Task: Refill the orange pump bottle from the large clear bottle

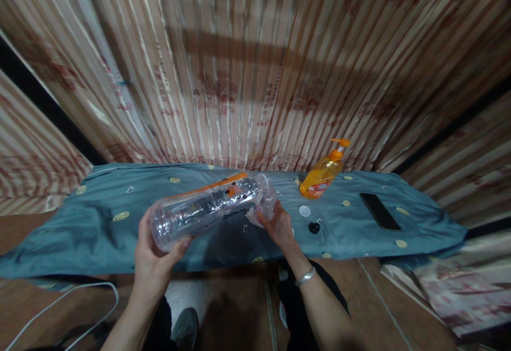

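A large clear plastic bottle [207, 207] with an orange-edged label is tilted above the cloth, its base to the left and its other end raised to the right. My left hand [154, 250] is closed around the base, thumb underneath. At the bottle's right end, my right hand [279, 225] pinches a crumpled whitish piece [253, 217], tissue or thin film. Its fingers also touch a clear rounded plastic part [266, 191] there; I cannot tell whether this belongs to the bottle. The right fingertips are partly hidden behind it.
An orange pump bottle [321, 178] stands to the right on the blue-green cloth [96, 223]. Near it lie a white disc [304, 211], a small black round item [314, 227] and a dark phone [379, 211]. Patterned curtains [239, 74] hang behind. A white cable [96, 285] loops at lower left.
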The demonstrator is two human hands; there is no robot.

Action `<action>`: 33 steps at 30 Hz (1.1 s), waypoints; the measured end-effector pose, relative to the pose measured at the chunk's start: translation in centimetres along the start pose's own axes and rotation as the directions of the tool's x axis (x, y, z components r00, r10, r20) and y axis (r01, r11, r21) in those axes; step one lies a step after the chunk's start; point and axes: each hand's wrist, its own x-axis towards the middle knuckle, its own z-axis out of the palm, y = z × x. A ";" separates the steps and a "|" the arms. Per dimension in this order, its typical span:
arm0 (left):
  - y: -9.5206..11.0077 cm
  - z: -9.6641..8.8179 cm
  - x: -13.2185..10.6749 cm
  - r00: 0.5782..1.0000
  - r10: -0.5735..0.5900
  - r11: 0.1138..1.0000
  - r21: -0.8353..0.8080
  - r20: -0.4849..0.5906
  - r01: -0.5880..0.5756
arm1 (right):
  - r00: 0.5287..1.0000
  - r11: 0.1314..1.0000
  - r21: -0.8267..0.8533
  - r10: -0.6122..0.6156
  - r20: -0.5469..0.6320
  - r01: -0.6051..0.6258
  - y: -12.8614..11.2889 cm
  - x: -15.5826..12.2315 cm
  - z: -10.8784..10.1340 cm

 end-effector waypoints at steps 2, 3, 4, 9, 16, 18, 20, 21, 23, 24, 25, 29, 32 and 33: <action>-0.2 -0.2 0.1 1.000 -0.011 1.000 -0.009 0.018 0.011 | 1.000 1.000 -0.008 0.009 0.001 -0.009 0.0 0.0 0.0; -0.2 -0.3 0.2 1.000 -0.018 1.000 -0.014 0.025 0.019 | 1.000 1.000 -0.013 0.014 0.004 -0.014 -0.1 0.0 0.0; -0.3 -0.5 0.2 0.999 -0.019 1.000 -0.012 0.032 0.020 | 1.000 1.000 -0.017 0.018 0.006 -0.018 -0.1 0.0 0.0; -0.6 -0.8 0.3 0.999 -0.027 0.999 -0.018 0.027 0.028 | 1.000 1.000 -0.026 0.017 0.010 -0.017 -0.2 0.0 -0.1; -0.7 -0.7 0.2 0.999 -0.020 0.999 -0.039 0.039 0.022 | 0.999 0.999 -0.036 0.031 0.011 -0.030 -0.2 0.0 0.0; -0.8 -0.7 0.3 0.999 -0.008 0.999 -0.032 0.034 0.009 | 0.999 0.999 -0.033 0.029 0.017 -0.029 -0.1 0.0 0.0; -0.9 -0.7 0.3 0.999 0.000 1.000 -0.027 0.033 0.001 | 1.000 0.999 -0.028 0.023 0.019 -0.022 0.1 0.0 0.1; -0.9 -0.7 0.3 1.000 0.002 1.000 -0.024 0.030 -0.001 | 1.000 1.000 -0.025 0.018 0.018 -0.018 0.1 0.0 0.1; -1.0 -0.8 0.3 1.000 0.004 1.000 -0.019 0.030 -0.004 | 1.000 1.000 -0.021 0.009 0.010 -0.008 0.3 0.0 0.2; -1.0 -0.8 0.3 1.000 0.007 1.000 -0.014 0.029 -0.007 | 1.000 1.000 -0.020 0.004 0.004 -0.004 0.3 0.0 0.2; -1.0 -0.9 0.3 0.999 0.009 1.000 -0.008 0.032 -0.009 | 1.000 1.000 -0.020 0.001 -0.004 -0.001 0.3 0.0 0.3; -0.9 -1.1 0.3 0.999 0.017 0.999 0.029 0.045 -0.018 | 1.000 1.000 -0.018 -0.011 -0.021 0.011 0.5 -0.1 0.6; -1.0 -1.2 0.3 0.999 0.014 0.999 0.033 0.043 -0.015 | 1.000 1.000 -0.010 -0.016 -0.027 0.016 0.7 -0.1 0.7; -1.0 -1.2 0.3 0.999 0.013 0.999 0.031 0.047 -0.014 | 1.000 1.000 -0.007 -0.016 -0.026 0.016 0.8 -0.1 0.8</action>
